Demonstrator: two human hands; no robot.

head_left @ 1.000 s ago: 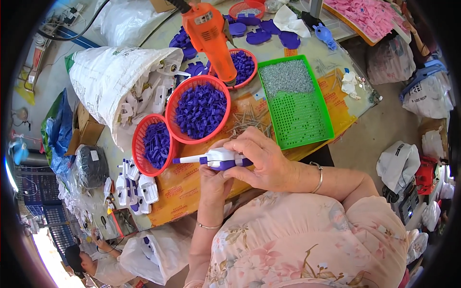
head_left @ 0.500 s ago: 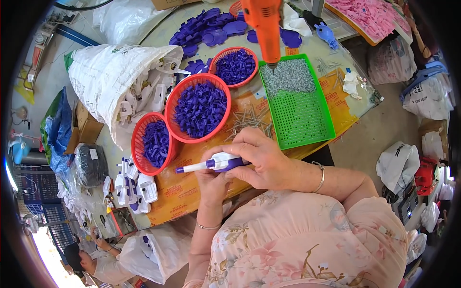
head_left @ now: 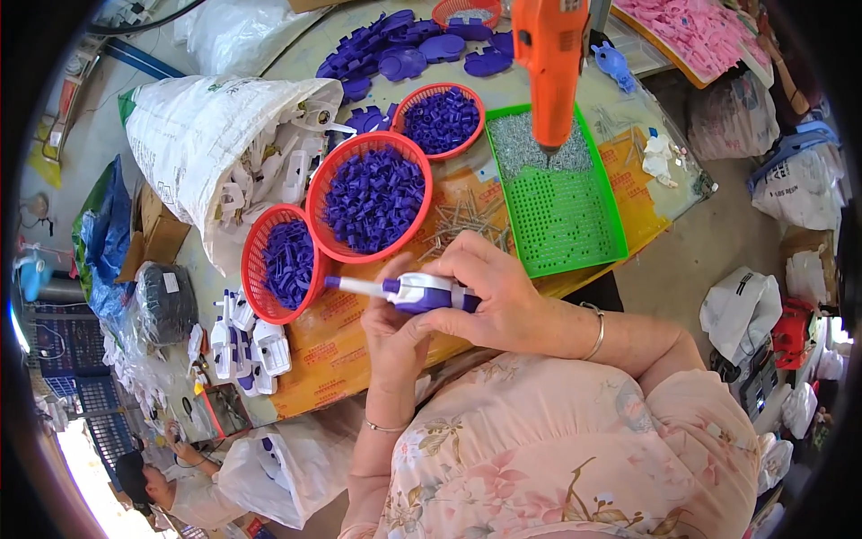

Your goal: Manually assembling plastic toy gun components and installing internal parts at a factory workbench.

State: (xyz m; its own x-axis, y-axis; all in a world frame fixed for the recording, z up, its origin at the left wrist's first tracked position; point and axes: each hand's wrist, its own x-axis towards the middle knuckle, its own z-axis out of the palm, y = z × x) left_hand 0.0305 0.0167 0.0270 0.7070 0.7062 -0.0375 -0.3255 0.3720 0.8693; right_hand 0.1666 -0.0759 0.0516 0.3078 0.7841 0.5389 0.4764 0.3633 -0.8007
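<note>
A white-and-purple plastic piece (head_left: 424, 293) with a long white stem and purple tip points left between my hands, just over the near table edge. My right hand (head_left: 489, 292) grips its thicker end, thumb below and fingers above. My left hand (head_left: 393, 337) is closed round it from beneath and behind; some of its fingers are hidden or blurred. An orange electric screwdriver (head_left: 551, 76) hangs bit down over a green tray (head_left: 620, 235) with small silvery screws (head_left: 521, 144) at its far end. Loose long metal screws or pins (head_left: 467, 222) lie beyond my right hand.
Red baskets of small purple parts (head_left: 373, 199) stand left of the tray. Behind them lie flat purple parts (head_left: 401, 63). A white sack (head_left: 193, 148) spills white parts. Similar white-and-purple pieces (head_left: 235, 346) sit at the left table edge. Another person (head_left: 171, 485) is at lower left.
The hanging screwdriver has swung right and nearer over the tray. The piece has shifted slightly right and up with my right hand; my left fingers have moved along it.
</note>
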